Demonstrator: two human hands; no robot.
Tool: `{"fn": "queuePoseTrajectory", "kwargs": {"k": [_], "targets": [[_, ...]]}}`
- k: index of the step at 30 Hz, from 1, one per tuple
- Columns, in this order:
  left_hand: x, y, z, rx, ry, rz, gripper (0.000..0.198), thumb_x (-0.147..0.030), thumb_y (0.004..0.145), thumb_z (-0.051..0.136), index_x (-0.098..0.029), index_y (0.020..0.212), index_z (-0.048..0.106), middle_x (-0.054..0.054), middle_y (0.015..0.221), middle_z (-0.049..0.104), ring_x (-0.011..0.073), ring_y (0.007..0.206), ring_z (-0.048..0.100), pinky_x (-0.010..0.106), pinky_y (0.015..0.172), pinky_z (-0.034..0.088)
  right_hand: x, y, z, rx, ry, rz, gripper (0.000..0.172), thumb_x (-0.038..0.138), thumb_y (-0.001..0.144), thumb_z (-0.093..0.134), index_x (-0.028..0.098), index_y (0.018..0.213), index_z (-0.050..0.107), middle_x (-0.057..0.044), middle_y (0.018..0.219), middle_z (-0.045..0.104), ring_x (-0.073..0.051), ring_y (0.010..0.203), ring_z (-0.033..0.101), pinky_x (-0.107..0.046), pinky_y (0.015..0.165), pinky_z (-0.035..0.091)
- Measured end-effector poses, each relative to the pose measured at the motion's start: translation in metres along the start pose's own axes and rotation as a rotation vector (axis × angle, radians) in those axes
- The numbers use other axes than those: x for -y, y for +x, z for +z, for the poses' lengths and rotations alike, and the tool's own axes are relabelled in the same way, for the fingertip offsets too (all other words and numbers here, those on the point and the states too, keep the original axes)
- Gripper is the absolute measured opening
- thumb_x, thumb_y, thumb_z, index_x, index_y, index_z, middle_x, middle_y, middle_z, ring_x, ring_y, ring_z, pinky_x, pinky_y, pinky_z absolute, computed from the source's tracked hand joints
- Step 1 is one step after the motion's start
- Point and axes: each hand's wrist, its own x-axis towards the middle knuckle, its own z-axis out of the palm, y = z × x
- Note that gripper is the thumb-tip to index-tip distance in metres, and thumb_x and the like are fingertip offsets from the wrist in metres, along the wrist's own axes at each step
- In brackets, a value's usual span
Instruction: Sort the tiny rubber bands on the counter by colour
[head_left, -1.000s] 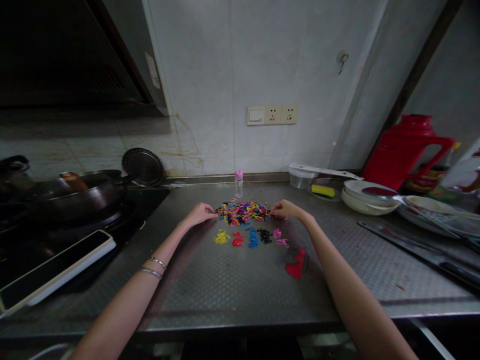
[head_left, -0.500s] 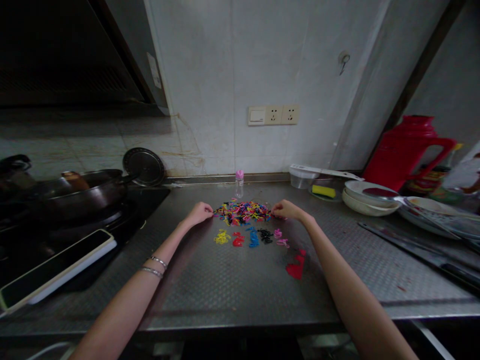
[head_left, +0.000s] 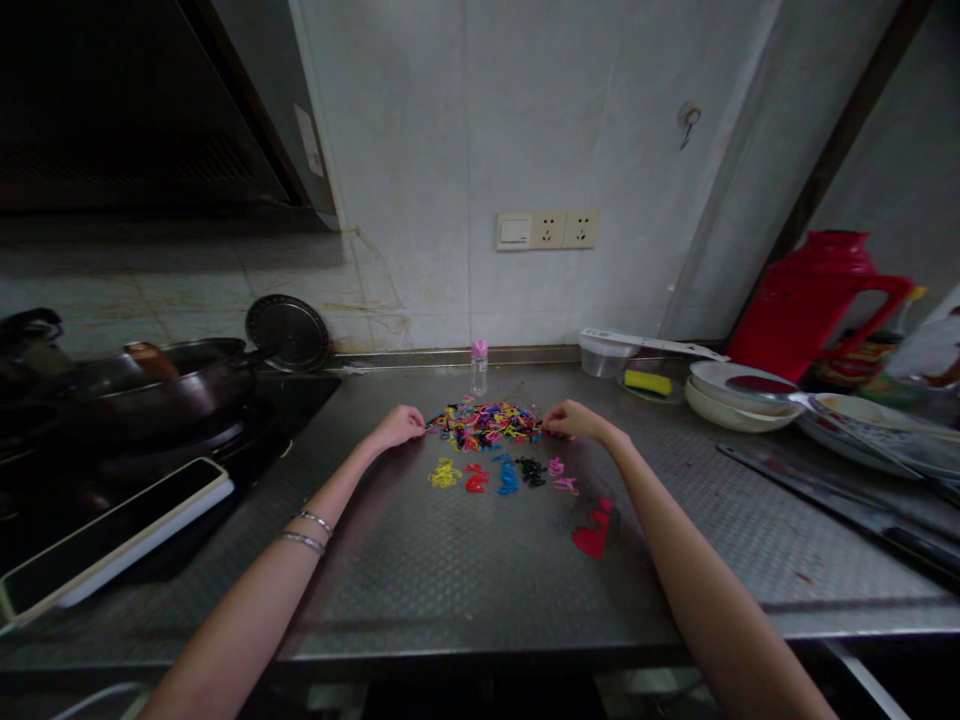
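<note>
A mixed heap of small coloured rubber bands [head_left: 487, 426] lies on the metal counter between my hands. My left hand [head_left: 402, 427] is at its left edge, fingers closed in a pinch by a few bands. At the right edge is my right hand [head_left: 571, 420], its fingertips also pinched together; what either hand holds is too small to make out. In front of the heap lie separate clusters: yellow bands [head_left: 444, 474], red bands [head_left: 476, 479], blue bands [head_left: 508, 476], black bands [head_left: 532, 472] and pink bands [head_left: 564, 485].
Behind the heap stands a small clear bottle [head_left: 478, 372] with a pink cap. Red cut-out shapes [head_left: 591, 541] lie near my right forearm. A phone-like device [head_left: 112, 540] and a pan [head_left: 187, 385] are left; bowls [head_left: 739, 408], a knife [head_left: 832, 500] and a red thermos [head_left: 810, 300] are right.
</note>
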Motion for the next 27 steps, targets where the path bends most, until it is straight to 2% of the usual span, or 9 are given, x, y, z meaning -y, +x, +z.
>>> {"fn": "queuePoseTrajectory", "kwargs": {"k": [9,24,27], "targets": [[0.002,0.001,-0.001,0.009,-0.054,-0.035,0.015,-0.025,0.059,0.056,-0.011,0.065,0.057,0.001,0.053,0.058,0.0108,0.048,0.051,0.020,0.047,0.035,0.003,-0.001,-0.001,0.003,-0.026,-0.012,0.021,0.027,0.065,0.055,0.011,0.072,0.066,-0.001,0.054,0.058,-0.008,0.047,0.049,-0.017,0.042,0.037],[-0.002,0.001,-0.011,-0.048,-0.010,0.047,0.017,-0.026,0.060,0.056,-0.011,0.065,0.061,0.004,0.062,0.061,0.0131,0.059,0.053,0.023,0.059,0.040,-0.001,0.000,0.000,-0.005,-0.026,-0.027,0.019,0.024,0.064,0.053,0.011,0.070,0.066,-0.001,0.054,0.058,-0.008,0.046,0.049,-0.016,0.042,0.037],[-0.009,-0.002,-0.017,0.006,-0.039,0.058,0.017,-0.026,0.059,0.057,-0.011,0.066,0.063,0.003,0.064,0.062,0.0133,0.062,0.053,0.023,0.060,0.040,0.000,0.000,0.000,-0.016,-0.029,-0.038,0.020,0.023,0.064,0.052,0.011,0.072,0.066,-0.001,0.055,0.060,-0.009,0.046,0.050,-0.017,0.042,0.038]]}}
